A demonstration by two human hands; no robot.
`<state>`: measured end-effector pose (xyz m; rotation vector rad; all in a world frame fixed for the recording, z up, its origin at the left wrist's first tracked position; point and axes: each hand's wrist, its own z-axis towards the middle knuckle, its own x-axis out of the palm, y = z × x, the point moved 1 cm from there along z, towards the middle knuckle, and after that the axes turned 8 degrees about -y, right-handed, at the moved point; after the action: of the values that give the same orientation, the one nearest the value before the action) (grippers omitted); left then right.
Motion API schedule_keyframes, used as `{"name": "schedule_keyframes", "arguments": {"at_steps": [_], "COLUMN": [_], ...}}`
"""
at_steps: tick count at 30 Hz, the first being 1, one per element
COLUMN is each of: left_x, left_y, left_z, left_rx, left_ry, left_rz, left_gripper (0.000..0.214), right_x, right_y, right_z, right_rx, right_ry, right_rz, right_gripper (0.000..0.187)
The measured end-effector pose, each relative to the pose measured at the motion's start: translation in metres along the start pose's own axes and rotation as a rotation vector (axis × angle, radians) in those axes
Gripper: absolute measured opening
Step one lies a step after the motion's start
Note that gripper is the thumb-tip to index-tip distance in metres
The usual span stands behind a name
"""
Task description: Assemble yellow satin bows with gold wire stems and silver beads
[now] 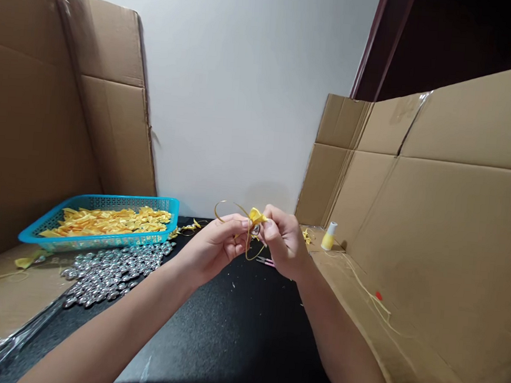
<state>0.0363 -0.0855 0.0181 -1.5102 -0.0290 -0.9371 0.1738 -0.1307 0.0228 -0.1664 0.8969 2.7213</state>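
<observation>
My left hand (215,248) and my right hand (284,241) meet above the black table (227,331), fingers pinched together. Between them is a small yellow ribbon bow (257,217) with a thin gold cord (225,207) looping out to the left and below. A small silver piece shows under the bow between my fingertips. Both hands grip the bow and its cord.
A blue plastic basket (101,239) of yellow ribbon pieces stands at the left, with a pile of silver clips (112,270) in front of it. A yellow thread spool (329,235) stands at the right by the cardboard wall (456,231). Pink-handled scissors (265,261) lie under my hands.
</observation>
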Motion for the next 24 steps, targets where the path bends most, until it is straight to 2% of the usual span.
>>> {"name": "schedule_keyframes", "arguments": {"at_steps": [10, 15, 21, 24], "left_x": [-0.003, 0.001, 0.002, 0.005], "left_y": [0.002, -0.002, -0.002, -0.002], "left_z": [0.001, -0.003, -0.004, -0.005], "left_rx": [0.010, 0.039, 0.045, 0.032], "left_ry": [0.043, -0.007, 0.028, 0.041], "left_rz": [0.043, 0.013, -0.014, -0.050], "left_gripper": [0.026, 0.027, 0.026, 0.026], "right_x": [0.001, 0.000, 0.004, 0.006], "right_y": [0.004, -0.003, -0.010, -0.010], "right_z": [0.000, 0.000, 0.001, 0.002], "right_rx": [-0.036, 0.009, 0.064, 0.067], "right_ry": [-0.004, -0.015, 0.029, 0.039], "right_rz": [-0.092, 0.054, 0.322, 0.388], "right_gripper": [0.025, 0.028, 0.033, 0.034]}}
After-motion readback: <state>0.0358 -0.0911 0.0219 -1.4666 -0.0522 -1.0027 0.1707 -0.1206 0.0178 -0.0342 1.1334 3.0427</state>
